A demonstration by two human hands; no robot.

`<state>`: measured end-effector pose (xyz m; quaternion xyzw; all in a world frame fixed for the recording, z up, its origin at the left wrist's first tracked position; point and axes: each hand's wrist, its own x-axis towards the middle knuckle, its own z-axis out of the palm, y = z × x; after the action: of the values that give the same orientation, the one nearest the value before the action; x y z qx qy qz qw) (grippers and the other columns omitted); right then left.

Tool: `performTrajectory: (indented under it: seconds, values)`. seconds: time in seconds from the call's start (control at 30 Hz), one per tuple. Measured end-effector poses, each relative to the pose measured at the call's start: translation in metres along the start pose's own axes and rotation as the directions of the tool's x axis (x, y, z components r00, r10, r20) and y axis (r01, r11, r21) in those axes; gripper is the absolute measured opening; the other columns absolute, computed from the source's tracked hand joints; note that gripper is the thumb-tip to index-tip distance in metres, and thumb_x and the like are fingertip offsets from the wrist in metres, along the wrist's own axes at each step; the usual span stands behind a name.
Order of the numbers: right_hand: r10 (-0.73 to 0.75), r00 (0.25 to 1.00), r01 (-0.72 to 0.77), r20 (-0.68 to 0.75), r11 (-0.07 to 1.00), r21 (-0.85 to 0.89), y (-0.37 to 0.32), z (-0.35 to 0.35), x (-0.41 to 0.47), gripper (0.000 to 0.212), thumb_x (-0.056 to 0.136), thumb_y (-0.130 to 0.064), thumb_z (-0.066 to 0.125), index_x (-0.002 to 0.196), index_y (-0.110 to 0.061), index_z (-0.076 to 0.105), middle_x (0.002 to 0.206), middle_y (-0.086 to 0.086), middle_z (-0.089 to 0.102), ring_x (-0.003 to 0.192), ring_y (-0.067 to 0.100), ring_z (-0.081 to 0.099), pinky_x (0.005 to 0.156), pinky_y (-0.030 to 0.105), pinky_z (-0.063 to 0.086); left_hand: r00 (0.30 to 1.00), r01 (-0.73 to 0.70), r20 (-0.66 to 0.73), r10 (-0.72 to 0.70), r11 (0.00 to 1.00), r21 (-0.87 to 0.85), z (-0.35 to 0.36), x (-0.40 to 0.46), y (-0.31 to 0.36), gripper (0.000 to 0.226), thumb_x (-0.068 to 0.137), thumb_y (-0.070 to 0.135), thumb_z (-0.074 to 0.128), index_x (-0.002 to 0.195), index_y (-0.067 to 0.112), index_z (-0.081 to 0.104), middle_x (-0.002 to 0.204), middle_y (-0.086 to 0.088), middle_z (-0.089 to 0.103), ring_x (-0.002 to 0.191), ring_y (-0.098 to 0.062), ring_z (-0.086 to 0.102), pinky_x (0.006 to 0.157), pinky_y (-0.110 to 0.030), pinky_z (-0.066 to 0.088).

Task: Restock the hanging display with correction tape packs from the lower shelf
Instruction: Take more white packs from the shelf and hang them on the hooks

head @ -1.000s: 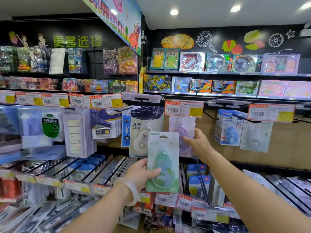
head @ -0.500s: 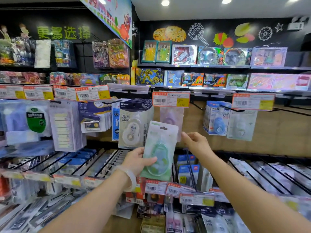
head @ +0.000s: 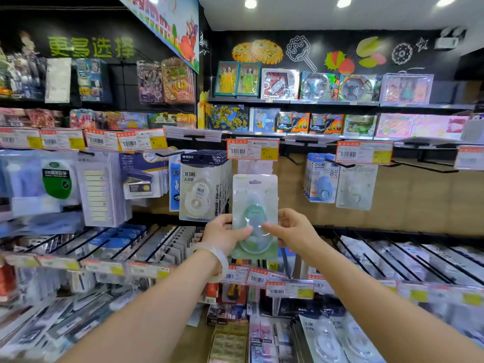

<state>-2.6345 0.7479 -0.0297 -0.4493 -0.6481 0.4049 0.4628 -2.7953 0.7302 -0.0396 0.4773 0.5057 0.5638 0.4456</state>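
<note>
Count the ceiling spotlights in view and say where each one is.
3: left spotlight, middle spotlight, and right spotlight, in a row along the top edge of the white ceiling. More may lie beyond the frame.

Green correction tape pack [head: 255, 210] upright, held just below price tag [head: 253, 149].

Shop interior: black chalk-art wall [head: 340, 52] above toy-box shelves [head: 340, 107], tan wood-look back panel [head: 424, 203], white ceiling with round recessed lights [head: 250, 3].
</note>
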Motion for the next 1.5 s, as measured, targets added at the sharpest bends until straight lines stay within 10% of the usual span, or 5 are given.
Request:
performTrajectory:
  seconds: [1.03,1.5]
  values:
    - [-0.098,0.966,0.046,-0.241,0.976,-0.214,0.003,0.012,0.075,0.037,0.090,-0.029,0.059,0.123,-0.015,0.051,0.104,0.004,0.063,0.094,0.020,0.061,0.080,0.035,0.053,0.943,-0.172,-0.235,0.236,0.949,0.263,0.025,0.060,0.017,0.035,0.085,0.014,0.067,0.118,0.016,0.055,0.101,0.000,0.067,0.081,-0.012,0.057,0.073,-0.023,0.042]
    - [-0.047,0.968,-0.040,-0.245,0.940,-0.339,0.010,0.012,0.087,0.048,0.090,-0.038,0.058,0.127,-0.010,0.045,0.111,0.005,0.058,0.101,0.020,0.057,0.090,0.036,0.049,0.961,-0.047,-0.230,0.156,0.906,0.421,0.031,0.083,0.003,0.060,0.087,0.024,0.065,0.139,0.012,0.038,0.136,-0.008,0.053,0.124,-0.026,0.051,0.103,-0.038,0.041]
